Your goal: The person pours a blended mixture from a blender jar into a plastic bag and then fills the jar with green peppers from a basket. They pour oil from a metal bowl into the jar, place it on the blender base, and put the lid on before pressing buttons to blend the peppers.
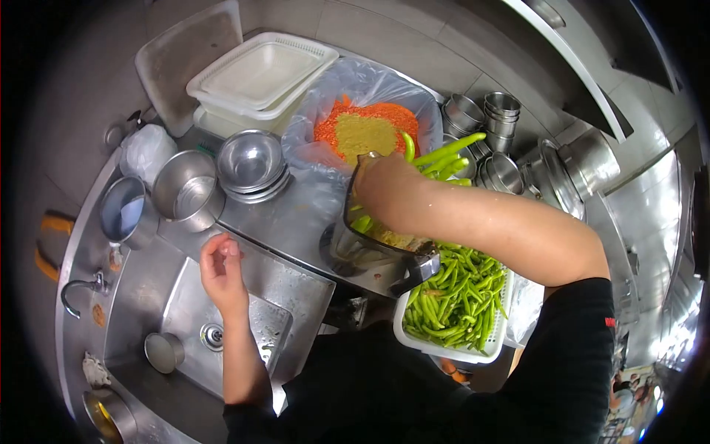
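My right hand (388, 194) reaches down into a dark-rimmed blender jar (347, 248), its fingers hidden inside the jar. Long green chilies (450, 157) stick up beside and behind that wrist. Above the sink my left hand (222, 268) is raised with its fingers curled in, and nothing shows in it. A white basket (409, 338) full of green chilies (458, 303) is below my right forearm. Behind the jar, a bin lined with clear plastic (299, 122) holds orange-red bits and a greenish-brown powder (364, 135).
Stacked steel bowls (251, 164), steel pots (188, 191) and white trays (262, 74) line the counter. Steel cups (501, 115) stand at the back right. The sink (185, 303) at left holds a small cup (163, 352), with a faucet (81, 288) beside it.
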`<state>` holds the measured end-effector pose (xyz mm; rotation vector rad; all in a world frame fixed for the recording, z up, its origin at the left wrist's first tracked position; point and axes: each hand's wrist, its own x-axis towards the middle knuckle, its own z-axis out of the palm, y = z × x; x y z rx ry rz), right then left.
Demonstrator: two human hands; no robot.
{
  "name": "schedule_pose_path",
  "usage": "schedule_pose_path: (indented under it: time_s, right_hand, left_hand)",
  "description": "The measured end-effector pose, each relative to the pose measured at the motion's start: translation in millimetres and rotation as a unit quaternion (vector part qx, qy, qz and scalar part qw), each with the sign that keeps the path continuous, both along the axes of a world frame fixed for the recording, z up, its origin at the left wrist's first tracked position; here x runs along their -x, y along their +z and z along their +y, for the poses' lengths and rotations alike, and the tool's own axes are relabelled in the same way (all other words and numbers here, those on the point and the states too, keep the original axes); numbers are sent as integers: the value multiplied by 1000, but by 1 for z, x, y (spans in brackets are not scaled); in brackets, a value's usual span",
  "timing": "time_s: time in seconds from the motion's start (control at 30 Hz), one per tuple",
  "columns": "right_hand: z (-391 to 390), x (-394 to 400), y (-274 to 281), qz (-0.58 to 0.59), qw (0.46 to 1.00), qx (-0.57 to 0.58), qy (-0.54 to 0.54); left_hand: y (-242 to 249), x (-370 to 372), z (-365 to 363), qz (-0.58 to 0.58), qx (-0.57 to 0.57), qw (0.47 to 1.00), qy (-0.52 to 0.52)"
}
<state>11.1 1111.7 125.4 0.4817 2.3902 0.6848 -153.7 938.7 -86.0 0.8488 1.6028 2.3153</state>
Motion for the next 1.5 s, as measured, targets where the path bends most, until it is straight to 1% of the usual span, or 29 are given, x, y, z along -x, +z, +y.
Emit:
schedule_pose_path:
  time_s: [0.03,0.1,0.13,0.2,0.27,0.33,0.37,0.43,0.47,0.5,0.57,0.63,0.7,0.77,0.8,0.87,0.9,0.97,1.0,1.07,1.1,1.17,1.2,1.3,1.37,1.4,1.43,1.47,1.5]
  right_hand:
    - [1,7,2,-7,1000,0,4]
    - [4,20,16,-185,973,136,29]
    - [4,21,22,-188,972,137,29]
    - [5,13,37,-89,980,173,-53]
    - [2,8,60,-99,978,170,-69]
    - [3,-15,78,89,977,176,-84]
    - [9,-32,82,93,976,175,-92]
    - [26,-74,85,277,939,203,0]
    - [32,-95,84,285,938,197,-15]
    - [38,-117,81,308,922,216,-93]
    - [53,-162,57,334,877,245,-244]
    - [84,-212,-8,325,857,234,-323]
    - [114,-255,-90,355,860,192,-313]
    - [118,-262,-138,400,849,211,-273]
    - [120,-258,-152,406,845,214,-275]
    - [124,-252,-175,386,867,229,-217]
    - [127,-253,-184,388,864,234,-219]
    - [135,-256,-194,305,864,287,-281]
    - [136,-261,-199,304,864,288,-280]
    - [137,-270,-200,209,913,256,-237]
    - [140,-272,-198,205,915,257,-232]
    - [144,-269,-185,131,878,314,-336]
    - [142,-268,-178,128,880,315,-332]
    - [138,-268,-171,66,894,322,-305]
    - [140,-274,-192,5,963,205,-177]
    - [146,-281,-205,3,963,204,-176]
    - [151,-289,-215,60,971,193,-126]
    - [155,-297,-225,117,973,183,-76]
    - [152,-295,-219,116,973,182,-77]
  left_hand:
    - [-2,4,-5,-1,5,1000,3]
    - [-5,9,-12,-4,18,1000,7]
    - [-6,11,-14,-6,19,1000,7]
    - [-7,12,-15,0,16,1000,5]
    - [-9,12,-14,-3,15,1000,0]
    - [-9,12,-11,-2,13,1000,-9]
    - [-11,12,-11,-8,19,1000,-9]
    - [-13,12,-9,-13,21,1000,-6]
    - [-12,12,-9,-6,27,1000,-10]
    - [-13,11,-9,-6,41,999,-11]
    - [-14,8,-8,6,64,998,-13]
    - [-18,0,-8,-5,80,996,-46]
    - [-20,-15,-9,1,89,993,-82]
    - [-14,-45,-9,20,46,967,-248]
    - [-7,-59,-7,92,76,949,-293]
    - [20,-95,-3,201,115,889,-395]
    - [39,-114,3,237,124,850,-453]
    - [49,-146,10,227,128,808,-528]
    - [45,-159,18,275,63,796,-536]
    - [43,-182,25,279,66,784,-551]
    - [39,-191,29,277,67,787,-547]
    - [31,-206,35,298,77,749,-587]
    - [28,-213,38,296,79,753,-583]
    - [20,-231,47,322,138,717,-603]
    - [22,-233,50,304,160,715,-608]
    - [22,-235,51,286,183,712,-615]
    - [22,-236,51,285,182,714,-613]
    - [20,-237,49,288,169,729,-597]
    - [17,-239,47,291,157,742,-583]
